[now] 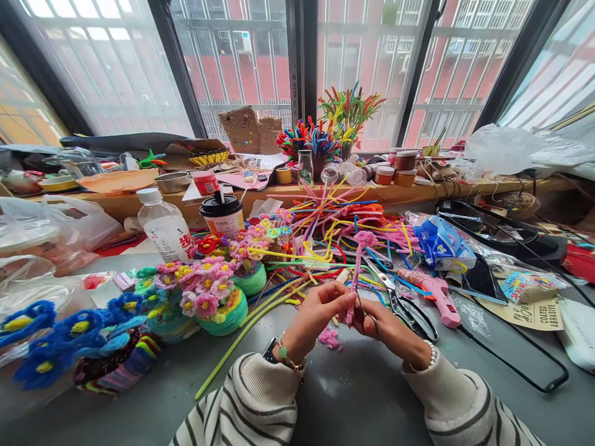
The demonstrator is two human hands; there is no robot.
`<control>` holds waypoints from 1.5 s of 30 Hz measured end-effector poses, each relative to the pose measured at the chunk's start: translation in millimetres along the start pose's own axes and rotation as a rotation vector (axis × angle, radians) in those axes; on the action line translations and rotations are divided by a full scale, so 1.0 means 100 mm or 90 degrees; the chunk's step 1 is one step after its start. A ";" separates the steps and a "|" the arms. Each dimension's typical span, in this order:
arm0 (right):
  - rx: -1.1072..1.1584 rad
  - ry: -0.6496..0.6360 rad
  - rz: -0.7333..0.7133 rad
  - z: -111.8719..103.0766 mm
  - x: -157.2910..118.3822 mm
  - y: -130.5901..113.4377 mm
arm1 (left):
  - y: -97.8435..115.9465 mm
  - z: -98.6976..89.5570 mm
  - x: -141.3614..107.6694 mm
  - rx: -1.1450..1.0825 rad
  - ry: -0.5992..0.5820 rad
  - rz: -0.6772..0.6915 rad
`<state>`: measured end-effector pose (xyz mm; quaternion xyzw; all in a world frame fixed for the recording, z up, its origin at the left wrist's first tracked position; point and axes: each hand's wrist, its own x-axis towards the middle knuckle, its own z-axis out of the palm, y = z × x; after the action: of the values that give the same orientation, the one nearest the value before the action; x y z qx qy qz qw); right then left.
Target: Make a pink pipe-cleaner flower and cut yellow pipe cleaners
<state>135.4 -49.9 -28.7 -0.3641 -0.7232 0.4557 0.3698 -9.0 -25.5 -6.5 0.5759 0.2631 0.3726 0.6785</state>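
Note:
My left hand [318, 313] is closed, its thumb and fingers pinching the stem of a pink pipe-cleaner flower [357, 263], which stands upright with its bloom on top. Beside it, my right hand [390, 328] grips small scissors [373, 324] by the finger loops, the blades close against the flower's stem. My right palm hides part of the handles. Below the hands, a tuft of pink fluff trimmings [330, 337] lies on the grey table [353, 396]. Large black-handled scissors [395, 294] rest just beyond my right hand.
A pink glue gun [441, 297] with a black cord lies to the right. Loose pipe cleaners [320, 217] spread across the middle. Finished pink flowers [209, 285] and blue flowers [79, 328] stand left, near a plastic bottle [165, 229] and a lidded cup [222, 217].

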 end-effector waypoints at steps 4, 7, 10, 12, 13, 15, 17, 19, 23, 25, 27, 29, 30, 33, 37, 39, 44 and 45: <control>-0.022 0.016 0.001 -0.01 0.00 0.00 | 0.01 -0.01 0.00 -0.001 -0.004 -0.008; -0.060 0.073 0.021 0.02 0.01 0.01 | 0.01 -0.02 0.01 0.004 0.009 -0.005; -0.095 0.127 0.044 0.05 0.02 0.01 | 0.01 -0.02 0.02 -0.018 0.007 -0.002; -0.107 0.139 0.048 0.06 0.02 0.02 | 0.01 -0.01 0.02 -0.044 0.001 0.003; -0.107 0.140 0.049 0.06 0.02 0.02 | 0.01 0.00 0.02 -0.056 -0.002 0.006; -0.089 0.126 0.048 0.06 0.02 0.02 | 0.00 0.01 0.02 -0.067 -0.006 0.011; -0.050 0.093 0.034 0.06 0.02 0.03 | 0.00 0.01 0.02 -0.065 -0.012 0.018; -0.012 0.051 0.010 0.05 0.01 0.04 | -0.01 0.01 0.02 -0.060 -0.014 0.023; -0.016 0.008 -0.002 0.04 0.00 0.04 | -0.01 0.00 0.02 -0.053 0.011 0.026; -0.038 0.020 0.011 0.04 0.00 0.03 | -0.01 -0.01 0.02 -0.049 0.023 0.027; -0.056 0.037 0.025 0.04 0.00 0.02 | -0.01 -0.01 0.02 -0.045 0.030 0.027; -0.069 0.048 0.030 0.04 0.00 0.01 | 0.00 0.00 0.02 -0.042 0.035 0.026; -0.075 0.053 0.030 0.04 0.00 0.01 | 0.00 0.00 0.01 -0.041 0.035 0.027; -0.090 0.067 0.028 0.04 0.00 0.01 | 0.00 0.00 0.01 -0.042 0.032 0.029; -0.120 0.090 0.034 0.05 0.00 0.00 | -0.01 -0.01 0.02 -0.048 0.040 0.025; -0.141 0.109 0.038 0.06 0.00 0.00 | -0.02 -0.01 0.02 -0.051 0.046 0.027; -0.124 0.114 0.034 0.07 0.00 0.00 | -0.01 -0.01 0.02 -0.039 0.053 0.045; -0.108 0.101 0.031 0.07 0.00 0.01 | 0.00 -0.01 0.02 -0.034 0.048 0.043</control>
<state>129.8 -52.4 -31.2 -0.4461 -0.7187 0.3718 0.3825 -8.2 -23.5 -6.9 0.5521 0.2587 0.4235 0.6700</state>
